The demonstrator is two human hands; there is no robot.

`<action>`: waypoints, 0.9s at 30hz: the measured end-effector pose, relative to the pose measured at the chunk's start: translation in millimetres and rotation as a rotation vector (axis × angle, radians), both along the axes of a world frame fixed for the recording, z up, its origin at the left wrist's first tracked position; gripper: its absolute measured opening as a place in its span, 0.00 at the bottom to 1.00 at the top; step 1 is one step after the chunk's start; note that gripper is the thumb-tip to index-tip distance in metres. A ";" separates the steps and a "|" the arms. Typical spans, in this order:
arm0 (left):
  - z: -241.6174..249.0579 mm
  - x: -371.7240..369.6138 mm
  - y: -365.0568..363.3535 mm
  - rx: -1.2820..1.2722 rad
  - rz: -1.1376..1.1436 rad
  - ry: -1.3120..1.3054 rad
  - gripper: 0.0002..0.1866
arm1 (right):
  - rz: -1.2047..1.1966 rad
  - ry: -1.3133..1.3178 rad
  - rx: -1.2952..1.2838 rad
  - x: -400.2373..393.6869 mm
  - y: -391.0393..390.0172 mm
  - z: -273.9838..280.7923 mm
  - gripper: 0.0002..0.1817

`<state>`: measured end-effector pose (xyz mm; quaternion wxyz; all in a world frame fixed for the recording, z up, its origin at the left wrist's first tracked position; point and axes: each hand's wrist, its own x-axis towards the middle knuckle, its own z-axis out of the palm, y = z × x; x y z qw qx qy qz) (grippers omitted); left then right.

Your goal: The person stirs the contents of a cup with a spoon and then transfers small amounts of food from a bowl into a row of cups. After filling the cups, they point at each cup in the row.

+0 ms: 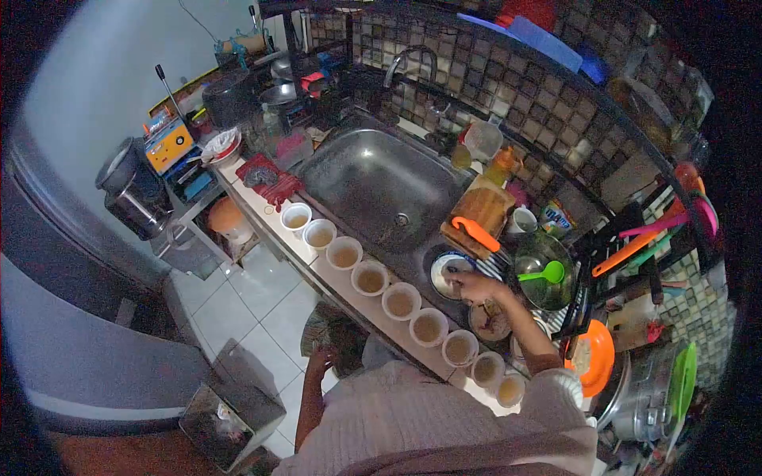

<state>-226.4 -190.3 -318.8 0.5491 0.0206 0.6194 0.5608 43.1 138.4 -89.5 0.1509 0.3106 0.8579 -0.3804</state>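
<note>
My right hand [476, 289] reaches over a small bowl [438, 285] with white contents, beside the sink. Its fingers are bent together at the bowl's edge; what they grip is too small and dark to make out. Below my wrist is a round container [490, 320] with brownish contents, partly covered by my forearm. My left hand [321, 361] hangs low by my side, its fingers loosely apart and nothing visible in it. A diagonal row of several plastic cups [371, 278] holding brownish liquid lines the counter edge [270, 218] in front of me.
A steel sink [349, 170] lies behind the cups, with a wooden board [484, 206] and orange-handled utensil [477, 235] at its right. A glass bowl [533, 258] with a green spoon [548, 273], an orange plate [597, 361] and a metal pot [643, 397] stand right. A bin [230, 412] is on the floor.
</note>
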 end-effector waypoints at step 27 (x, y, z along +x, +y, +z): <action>11.4 -2.1 -12.4 0.037 0.095 0.074 0.17 | 0.237 0.752 0.276 -197.5 3.7 57.1 0.24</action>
